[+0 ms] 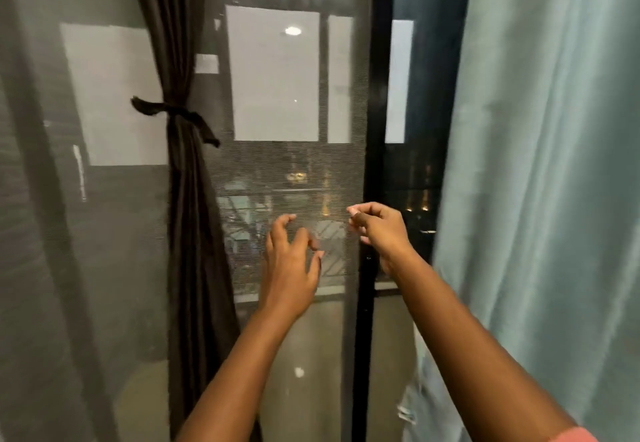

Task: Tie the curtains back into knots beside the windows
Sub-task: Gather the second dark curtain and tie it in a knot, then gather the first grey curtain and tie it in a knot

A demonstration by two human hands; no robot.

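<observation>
Both arms reach out toward the window, and the left hand (pixel 289 261) is up in front of the mesh screen (pixel 287 171), its fingers (pixel 282 225) spread and loosely curled with nothing between them, the thumb tip close to the forefinger but no cloth caught there. The right hand (pixel 377 225) hangs a little higher and just to the right, in front of the black window frame (pixel 375 95), its fingers bent inward and thumb meeting forefinger in a pinch; whether anything thin sits in that pinch cannot be told, for the tips are blurred. The two hands are near each other but apart. Off to the left, the dark brown curtain (pixel 183 234) is gathered into a narrow column beside the screen, cinched by a dark tie band (pixel 173 114) whose two loose ends stick out left and right. Further left a sheer grey curtain (pixel 52 199) hangs flat over the glass, pale rectangles of reflected light showing through it. On the right, the pale teal curtain (pixel 554 164) hangs loose in long folds beside the black frame, well clear of the dark one, with the right forearm passing in front of its lower edge; neither hand touches it. A strip of pink sleeve (pixel 575 436) shows at the bottom right corner. Through the screen, small lights glow outside, and a round ceiling lamp is reflected high in the glass (pixel 292 30).
</observation>
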